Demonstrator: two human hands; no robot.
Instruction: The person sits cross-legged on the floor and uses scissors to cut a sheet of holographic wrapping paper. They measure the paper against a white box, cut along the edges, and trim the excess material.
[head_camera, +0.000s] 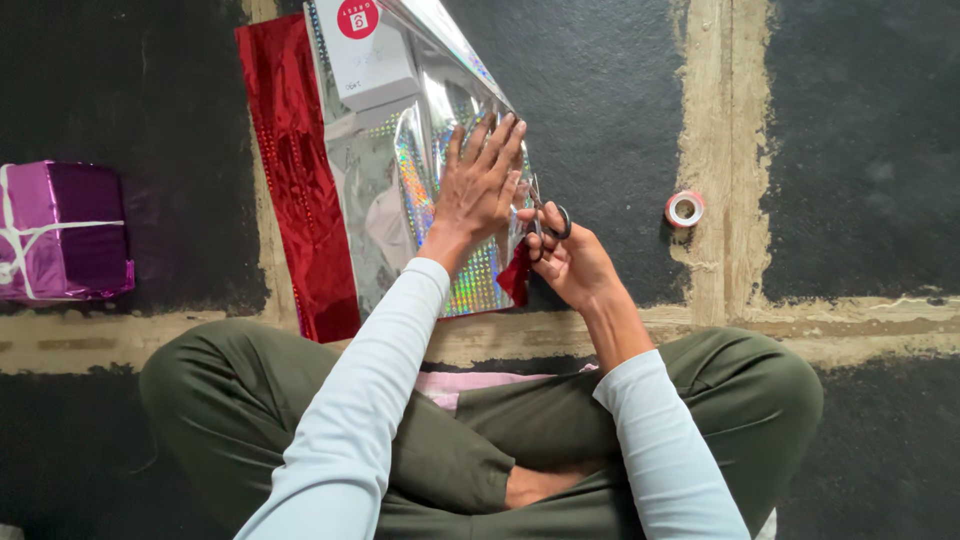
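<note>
My left hand lies flat, fingers spread, on a shiny silver holographic wrapping sheet spread on the dark floor. Just right of it, my right hand grips a pair of scissors at the sheet's right edge, blades pointing away from me. A white box rests on the far end of the silver sheet. Under the sheet's left side lies a red foil sheet.
A box wrapped in purple foil with white ribbon stands at the far left. A small roll of tape lies on the floor to the right. My crossed legs in green trousers fill the foreground.
</note>
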